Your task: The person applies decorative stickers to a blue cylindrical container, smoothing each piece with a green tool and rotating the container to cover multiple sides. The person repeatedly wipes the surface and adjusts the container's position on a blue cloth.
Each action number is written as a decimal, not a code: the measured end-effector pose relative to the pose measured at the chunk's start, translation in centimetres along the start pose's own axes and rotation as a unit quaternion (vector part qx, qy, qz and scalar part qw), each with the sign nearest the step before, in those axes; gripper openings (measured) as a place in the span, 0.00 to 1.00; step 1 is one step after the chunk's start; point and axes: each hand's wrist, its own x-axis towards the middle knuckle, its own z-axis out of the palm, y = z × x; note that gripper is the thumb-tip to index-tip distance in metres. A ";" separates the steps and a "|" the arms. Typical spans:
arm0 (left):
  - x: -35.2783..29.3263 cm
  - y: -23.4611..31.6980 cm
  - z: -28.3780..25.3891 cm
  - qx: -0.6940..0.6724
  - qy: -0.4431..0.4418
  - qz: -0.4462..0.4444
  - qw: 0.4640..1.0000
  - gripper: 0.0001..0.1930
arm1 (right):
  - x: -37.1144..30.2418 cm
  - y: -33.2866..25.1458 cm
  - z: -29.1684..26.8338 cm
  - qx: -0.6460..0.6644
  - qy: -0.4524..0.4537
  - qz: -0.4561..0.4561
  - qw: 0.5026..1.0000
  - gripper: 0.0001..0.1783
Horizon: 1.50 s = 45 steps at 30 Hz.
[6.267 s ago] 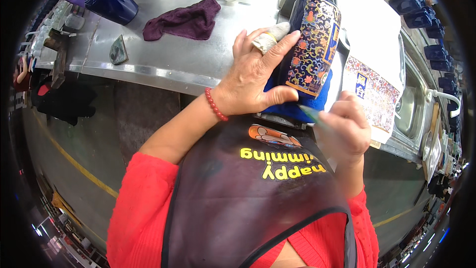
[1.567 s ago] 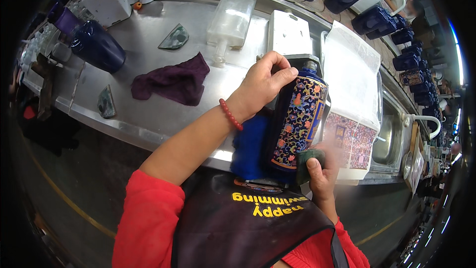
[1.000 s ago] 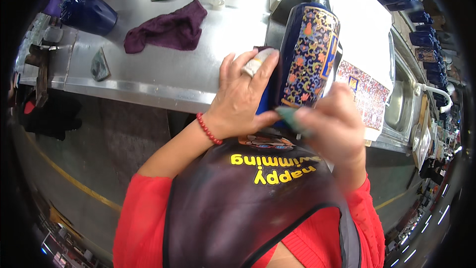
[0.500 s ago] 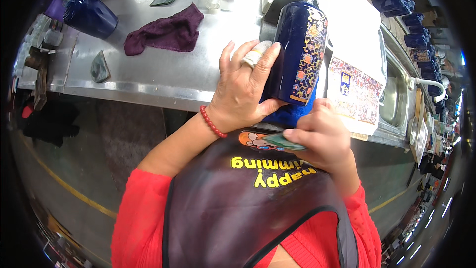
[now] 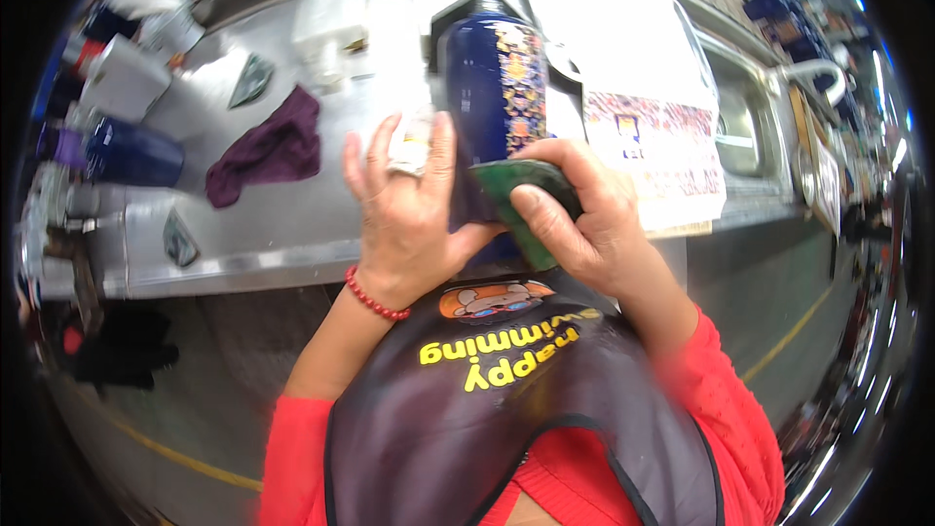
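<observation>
The bottle (image 5: pixel 472 83) lay right in front of me, its neck pointing away and its near end toward my apron (image 5: pixel 419 448), probably so that both hands could reach it without stretching. My left hand (image 5: pixel 399 224) was spread, pinching nothing, with the forefinger along the bottle's left side and the thumb reaching across by its near end; I judged that spread a likely guard against rolling. Blur and the green piece hid that end, so I could not tell whether the thumb touched it. A pale wrap (image 5: pixel 413 141) covered one finger of that hand, perhaps to spare the skin.

My right hand (image 5: pixel 599 224) pinched the flat green piece (image 5: pixel 502 180) between thumb and fingers, its edge turned toward the bottle and my left hand, a hold that seemed to leave the edge free. The patterned band (image 5: pixel 521 68) ran down the bottle's right side. To the right lay the sheet (image 5: pixel 623 10), its printed end (image 5: pixel 672 131) nearest me, presumably for easy reach. The purple cloth (image 5: pixel 268 151) lay off to the left, apart from my hands.
</observation>
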 end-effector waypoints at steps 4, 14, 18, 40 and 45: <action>0.3 0.1 0.2 0.027 0.013 0.023 0.999 0.57 | -2.8 3.7 -3.3 0.053 0.060 0.071 0.994 0.21; -0.8 -0.9 2.1 -0.091 0.003 0.008 0.996 0.55 | -7.4 26.9 -24.1 -0.142 0.141 0.457 0.867 0.29; -0.9 -0.7 2.2 -0.094 -0.004 -0.004 0.996 0.55 | -6.3 29.2 -25.9 -0.117 0.060 0.468 0.874 0.33; -2.0 -1.3 3.1 -0.187 -0.016 -0.062 0.980 0.60 | 3.0 29.0 -25.8 -0.395 -0.076 0.045 0.915 0.07; -2.0 -1.5 3.1 -0.181 -0.018 -0.051 0.982 0.60 | 8.7 27.8 -26.2 -0.471 0.127 -0.144 0.861 0.04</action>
